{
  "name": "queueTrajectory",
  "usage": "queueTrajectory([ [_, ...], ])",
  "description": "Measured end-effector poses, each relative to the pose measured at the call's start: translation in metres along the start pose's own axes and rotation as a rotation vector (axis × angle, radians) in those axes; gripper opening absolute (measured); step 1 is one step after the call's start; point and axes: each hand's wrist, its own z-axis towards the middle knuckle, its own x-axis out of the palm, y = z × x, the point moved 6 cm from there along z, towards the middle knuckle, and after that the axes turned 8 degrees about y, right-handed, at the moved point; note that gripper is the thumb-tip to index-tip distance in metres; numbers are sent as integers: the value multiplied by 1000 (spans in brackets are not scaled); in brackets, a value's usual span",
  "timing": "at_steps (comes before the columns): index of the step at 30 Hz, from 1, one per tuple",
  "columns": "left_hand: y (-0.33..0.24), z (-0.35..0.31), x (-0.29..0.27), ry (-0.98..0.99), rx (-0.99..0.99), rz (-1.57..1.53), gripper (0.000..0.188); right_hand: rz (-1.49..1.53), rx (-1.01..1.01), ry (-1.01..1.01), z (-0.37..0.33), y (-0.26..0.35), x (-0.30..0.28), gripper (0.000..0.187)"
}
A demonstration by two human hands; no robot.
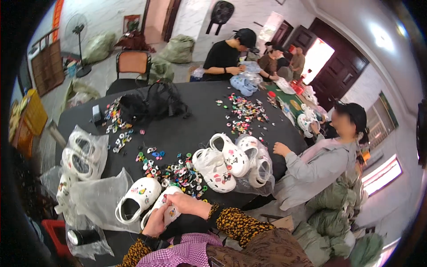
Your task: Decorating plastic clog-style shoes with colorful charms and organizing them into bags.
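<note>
1 white clog (172, 216) in left hand (155, 220), right hand (189, 204) touching, charms (181, 173) near.

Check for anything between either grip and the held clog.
Nothing visible stands between: the left grip and right grip are both on the held clog. The neighboring clog lies to its left.

head: left fisheye on wearer's head | faces down, forward across black table (184, 131) | hands (189, 205) near | doorway (321, 54) far
</note>
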Motion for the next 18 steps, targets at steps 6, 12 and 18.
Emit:
queueTrajectory([
  [6, 32, 6, 7, -219, -94, -567, 31, -42, -88, -36, -2, -1, 2, 18],
  [12, 51, 5, 12, -370, -316, -857, 27, -60, -52, -38, -3, 3, 5, 19],
  [18, 56, 3, 9, -402, -371, -629, 27, -178, -40, 71, 3, -2, 15, 20],
])
